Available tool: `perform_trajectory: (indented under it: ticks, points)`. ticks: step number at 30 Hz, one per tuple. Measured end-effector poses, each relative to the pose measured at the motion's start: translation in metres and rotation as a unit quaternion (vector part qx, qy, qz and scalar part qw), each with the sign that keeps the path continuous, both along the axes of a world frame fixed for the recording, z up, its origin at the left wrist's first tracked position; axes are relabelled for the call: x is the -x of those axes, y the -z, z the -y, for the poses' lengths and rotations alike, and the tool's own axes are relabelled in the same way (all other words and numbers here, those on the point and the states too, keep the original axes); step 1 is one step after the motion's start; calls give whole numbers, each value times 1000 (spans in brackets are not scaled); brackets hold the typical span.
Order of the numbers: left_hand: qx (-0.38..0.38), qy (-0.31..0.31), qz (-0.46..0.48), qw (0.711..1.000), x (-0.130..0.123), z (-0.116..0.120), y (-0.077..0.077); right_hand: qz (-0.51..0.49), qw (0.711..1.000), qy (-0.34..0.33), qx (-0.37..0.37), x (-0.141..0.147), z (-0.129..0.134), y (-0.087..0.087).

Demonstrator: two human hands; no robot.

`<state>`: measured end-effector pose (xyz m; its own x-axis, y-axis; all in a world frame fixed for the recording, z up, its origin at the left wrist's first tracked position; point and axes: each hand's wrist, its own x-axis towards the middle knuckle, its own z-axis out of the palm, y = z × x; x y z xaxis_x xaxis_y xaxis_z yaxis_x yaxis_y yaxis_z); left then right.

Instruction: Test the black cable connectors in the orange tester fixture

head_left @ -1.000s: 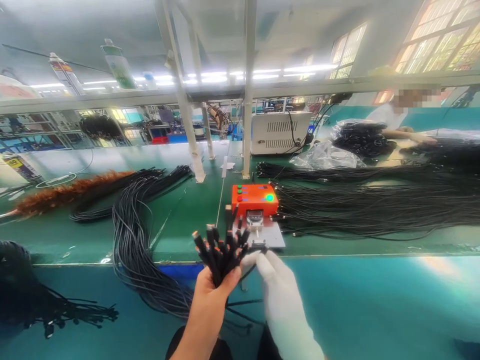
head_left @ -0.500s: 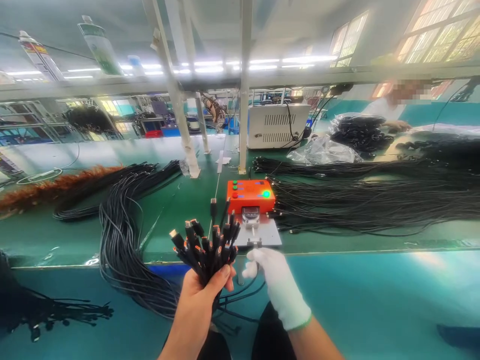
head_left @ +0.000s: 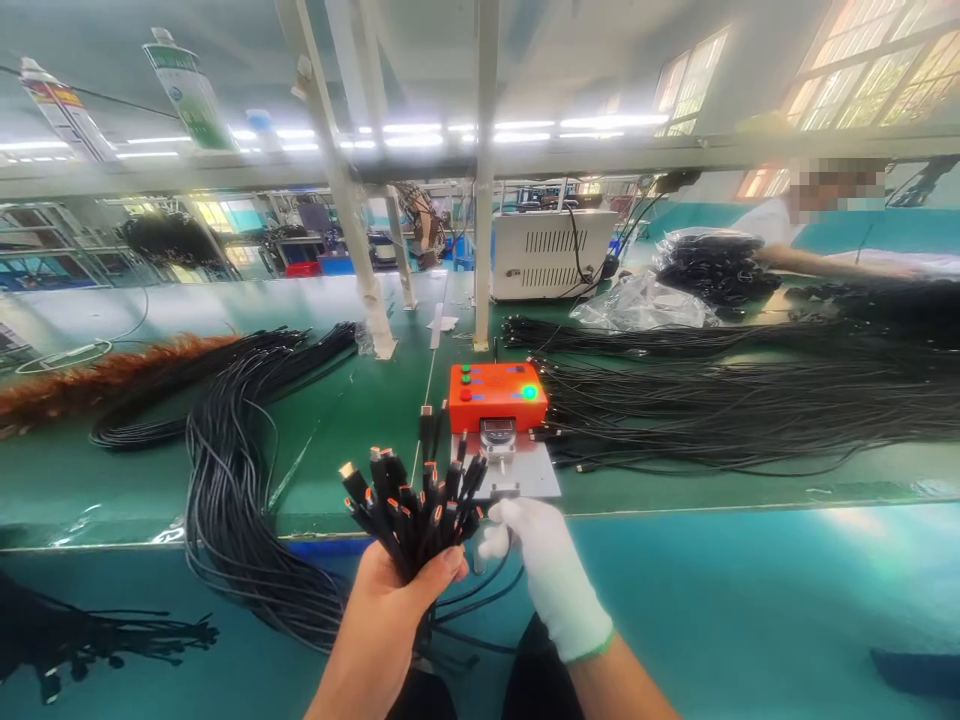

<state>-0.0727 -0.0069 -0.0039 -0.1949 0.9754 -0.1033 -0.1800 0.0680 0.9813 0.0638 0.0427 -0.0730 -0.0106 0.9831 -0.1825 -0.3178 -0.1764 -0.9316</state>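
My bare left hand (head_left: 390,610) is wrapped round a bundle of black USB cables (head_left: 411,515). Their plugs fan upward, many with orange tips and one gold-coloured at the left. My right hand (head_left: 555,575), in a white knitted glove, is closed at the front of a metal base plate (head_left: 541,482), its fingers pinching a black cable whose plug they mostly hide. The cable loops down from these fingers toward the left. On the plate stands an orange box (head_left: 496,398) with coloured buttons and a glowing green light. A small gauge (head_left: 498,432) is fixed before it.
More black cables lie on the green bench at left (head_left: 225,480) and right (head_left: 750,400). Shelf posts (head_left: 486,200) rise behind the box, near a white metal cabinet (head_left: 551,255). A clear plastic bag (head_left: 645,302) lies farther right, close to a co-worker's arm (head_left: 817,262).
The view has shifted slightly. Plugs on the right side of the bundle lean farther right and lower. My right hand stays at the plate. The co-worker's arm has stretched to the right.
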Motion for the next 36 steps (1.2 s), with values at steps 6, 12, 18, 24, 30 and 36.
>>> perform_trajectory:
  ticks: [6, 12, 18, 24, 30, 36]
  points:
    - [0, 38, 40, 998, 5, -1, -2, 165, 982, -96, 15, -11, 14, -6]
    - [1, 57, 42, 998, 5, 1, 1, 438, 889, 105, -79, -21, 43, -32]
    - [-5, 66, 54, 996, 0, 1, 14, 131, 979, 28, -156, 18, 54, -60]
    - [-3, 31, 47, 998, 4, 4, 10, -26, 998, 55, -34, 8, 34, -25]
    - [-9, 38, 47, 998, 1, 5, 0, -56, 997, -44, -10, -8, 15, 0]
    - [-5, 32, 36, 999, -2, 4, 0, -84, 995, -50, -14, -3, 7, 5]
